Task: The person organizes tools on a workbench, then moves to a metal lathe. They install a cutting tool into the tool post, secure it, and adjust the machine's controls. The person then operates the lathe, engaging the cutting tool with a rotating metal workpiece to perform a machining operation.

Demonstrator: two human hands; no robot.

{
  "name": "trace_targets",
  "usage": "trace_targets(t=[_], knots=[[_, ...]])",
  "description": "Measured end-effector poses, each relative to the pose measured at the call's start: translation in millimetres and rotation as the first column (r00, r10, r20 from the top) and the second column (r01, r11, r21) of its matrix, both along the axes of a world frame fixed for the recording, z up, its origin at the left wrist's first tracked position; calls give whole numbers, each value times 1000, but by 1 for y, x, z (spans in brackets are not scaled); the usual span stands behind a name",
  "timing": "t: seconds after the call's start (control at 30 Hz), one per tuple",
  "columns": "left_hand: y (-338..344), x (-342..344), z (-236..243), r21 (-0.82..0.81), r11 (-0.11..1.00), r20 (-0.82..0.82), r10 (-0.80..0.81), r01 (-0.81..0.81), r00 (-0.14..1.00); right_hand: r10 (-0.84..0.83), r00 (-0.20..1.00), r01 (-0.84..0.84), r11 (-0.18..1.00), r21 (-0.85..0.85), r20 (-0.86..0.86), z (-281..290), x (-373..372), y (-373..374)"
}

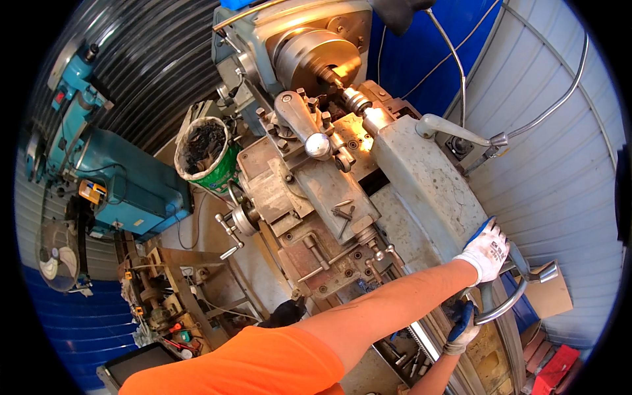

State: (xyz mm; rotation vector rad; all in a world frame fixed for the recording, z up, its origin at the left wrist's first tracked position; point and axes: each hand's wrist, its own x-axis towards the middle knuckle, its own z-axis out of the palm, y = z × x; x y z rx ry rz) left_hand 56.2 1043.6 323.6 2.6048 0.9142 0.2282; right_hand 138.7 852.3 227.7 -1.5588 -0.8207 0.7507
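My left hand (488,253), in a white glove with blue on it, is closed over the upper rim of the tailstock handwheel (505,311). Lower down, my gloved right hand (463,331) has its fingers wrapped at the wheel's lower rim. The grey tailstock (421,178) of a lathe carries a drill chuck (356,101) at its far end. A drill bit (337,83) points from it toward a round workpiece (322,74) held in the large lathe chuck (306,60). Whether the bit touches the workpiece, I cannot tell.
Left of the drill chuck stands the tool post lever (296,118) with its ball knob (317,146). A T-handled key (316,253) lies on the carriage. Beyond are a bucket of dark shavings (205,148), a teal machine (125,178), a workbench (174,289) and a lamp arm (454,56).
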Motion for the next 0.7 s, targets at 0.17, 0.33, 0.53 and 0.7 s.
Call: trace_targets(t=[0.17,0.33,0.53,0.7], knots=[[-1,4,-5,34,999,11,9,-9,1000,9,1000,-9,999,-53,15,8,5,1],[1,13,-18,59,998,7,19,-20,1000,-88,996,85,993,-86,-24,13,11,2],[0,5,-6,28,1000,-10,-9,10,1000,-141,949,132,990,51,282,29,-1,9],[1,3,-4,31,1000,-5,-1,1,1000,-71,991,73,997,-15,117,38,13,9]])
